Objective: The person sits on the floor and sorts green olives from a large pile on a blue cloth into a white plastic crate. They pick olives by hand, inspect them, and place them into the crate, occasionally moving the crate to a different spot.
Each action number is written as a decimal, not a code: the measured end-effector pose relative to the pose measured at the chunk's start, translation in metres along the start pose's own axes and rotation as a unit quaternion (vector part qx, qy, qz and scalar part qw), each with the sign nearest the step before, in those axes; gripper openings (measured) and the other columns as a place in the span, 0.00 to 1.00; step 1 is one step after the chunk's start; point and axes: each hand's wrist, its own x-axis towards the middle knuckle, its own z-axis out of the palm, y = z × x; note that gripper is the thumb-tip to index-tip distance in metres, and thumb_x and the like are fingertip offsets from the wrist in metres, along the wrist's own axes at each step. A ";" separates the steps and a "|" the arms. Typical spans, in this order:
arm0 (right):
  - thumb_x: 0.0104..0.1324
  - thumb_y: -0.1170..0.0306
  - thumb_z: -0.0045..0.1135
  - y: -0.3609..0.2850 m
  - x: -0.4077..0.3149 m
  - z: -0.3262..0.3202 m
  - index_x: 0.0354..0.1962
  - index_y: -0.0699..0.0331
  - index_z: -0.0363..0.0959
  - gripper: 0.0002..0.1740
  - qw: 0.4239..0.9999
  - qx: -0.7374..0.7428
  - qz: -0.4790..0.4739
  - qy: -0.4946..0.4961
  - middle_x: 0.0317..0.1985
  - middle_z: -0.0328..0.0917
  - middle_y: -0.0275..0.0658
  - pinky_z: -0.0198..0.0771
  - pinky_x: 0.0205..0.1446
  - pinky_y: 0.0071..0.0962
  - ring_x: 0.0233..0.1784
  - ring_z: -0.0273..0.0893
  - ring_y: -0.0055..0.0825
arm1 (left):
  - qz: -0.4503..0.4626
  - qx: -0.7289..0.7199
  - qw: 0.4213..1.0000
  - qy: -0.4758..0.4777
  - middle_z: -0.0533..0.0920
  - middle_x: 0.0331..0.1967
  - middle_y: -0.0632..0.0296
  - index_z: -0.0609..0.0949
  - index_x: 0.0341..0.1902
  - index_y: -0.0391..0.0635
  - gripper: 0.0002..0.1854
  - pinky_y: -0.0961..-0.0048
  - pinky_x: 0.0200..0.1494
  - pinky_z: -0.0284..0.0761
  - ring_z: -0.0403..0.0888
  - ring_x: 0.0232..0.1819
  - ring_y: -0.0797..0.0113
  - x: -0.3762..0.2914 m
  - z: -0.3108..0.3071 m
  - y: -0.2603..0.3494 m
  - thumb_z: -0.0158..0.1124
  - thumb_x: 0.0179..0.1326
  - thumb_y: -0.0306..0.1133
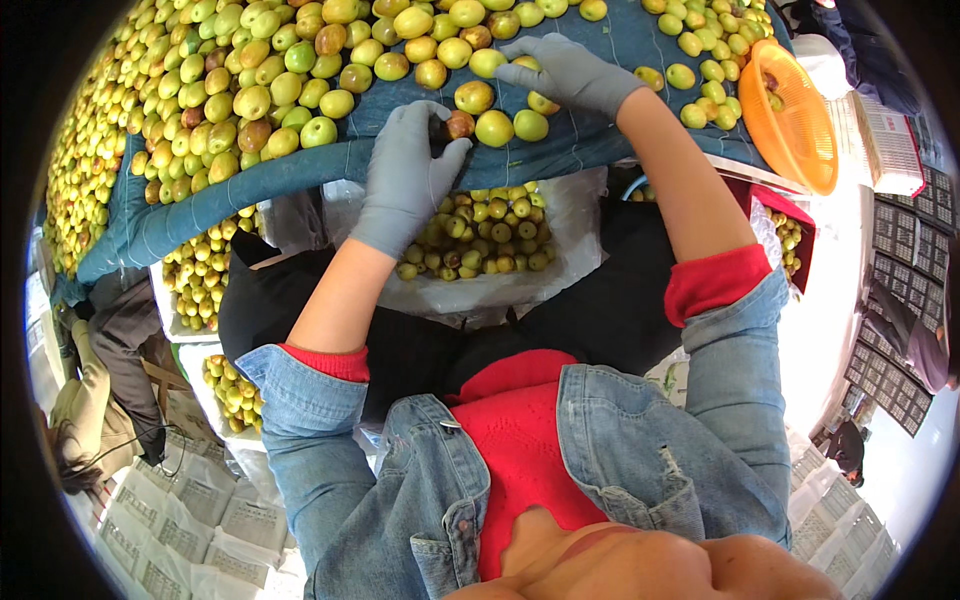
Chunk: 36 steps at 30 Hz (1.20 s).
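Note:
My left hand, in a grey glove, rests at the padded front edge of a blue cloth-covered table. Its fingers and thumb curve beside a reddish-brown jujube; whether they grip it is hard to see. Further right, my gloved right hand spreads its fingers over the cloth. One yellow-green jujube shows between those fingers, and another lies under the palm side. A yellow jujube and a green one sit between the hands, near the edge.
Many jujubes cover the table's left side. An orange plastic basket stands at the right edge. Below the table, a plastic-lined crate holds jujubes, with a white box of them to its left. Another person is at the left.

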 end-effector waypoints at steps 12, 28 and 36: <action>0.69 0.48 0.48 -0.021 -0.001 -0.003 0.59 0.52 0.67 0.27 0.999 -0.022 -0.007 -0.033 0.47 0.73 0.53 0.66 0.57 0.41 0.51 0.72 0.49 | 0.035 -0.014 0.999 0.007 0.78 0.40 0.51 0.80 0.45 0.41 0.14 0.62 0.49 0.74 0.78 0.45 0.51 -0.004 -0.001 0.013 0.65 0.54 0.32; 0.68 0.61 0.53 -0.048 -0.076 -0.018 0.58 0.61 0.67 0.24 0.947 0.144 -0.050 -0.282 0.47 0.76 0.48 0.69 0.56 0.33 0.49 0.76 0.37 | 0.116 -0.133 0.964 -0.198 0.82 0.42 0.56 0.79 0.49 0.42 0.13 0.71 0.53 0.74 0.80 0.46 0.63 -0.026 -0.002 0.010 0.62 0.61 0.28; 0.67 0.61 0.54 0.034 -0.016 -0.015 0.62 0.57 0.65 0.26 0.982 0.017 -0.085 0.169 0.56 0.73 0.48 0.66 0.63 0.33 0.60 0.72 0.39 | 0.028 -0.009 0.992 0.124 0.76 0.47 0.53 0.75 0.58 0.43 0.22 0.67 0.55 0.71 0.75 0.48 0.59 0.006 -0.020 -0.011 0.63 0.59 0.30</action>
